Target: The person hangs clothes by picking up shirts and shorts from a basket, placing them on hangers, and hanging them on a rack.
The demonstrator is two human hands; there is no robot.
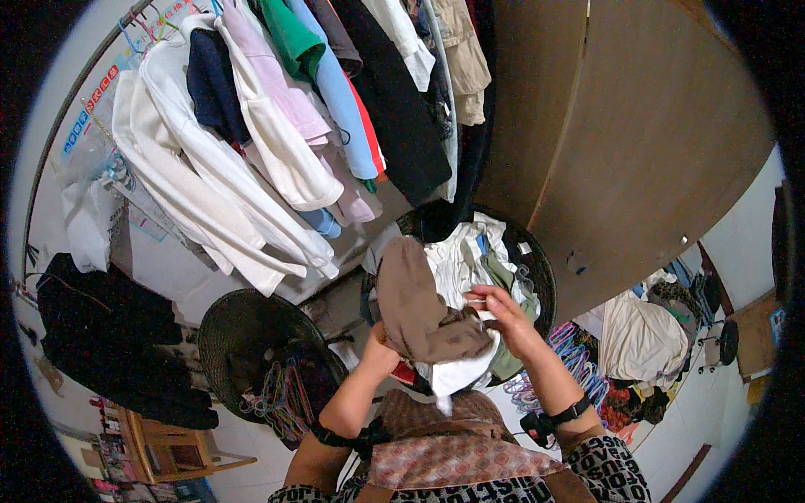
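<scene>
A brown cloth garment [415, 308] is bunched up in front of me, above a round dark basket [546, 270] heaped with clothes. My left hand [380, 352] grips the garment at its lower left side. My right hand [503, 311] is at its right edge, with fingers partly spread; whether they pinch any cloth is hard to tell. White clothing [459, 264] and green clothing [503, 276] lie in the basket behind the garment. A white cloth [462, 374] hangs just below it, over the basket's near rim.
Clothes, among them a white long-sleeved top [245, 188], hang from a rail overhead. A second dark basket [233, 320] with hangers [286, 396] stands at left. Brown cabinet doors [629, 157] rise at right. More hangers [566, 371] and a heap of clothes [641, 339] lie at right.
</scene>
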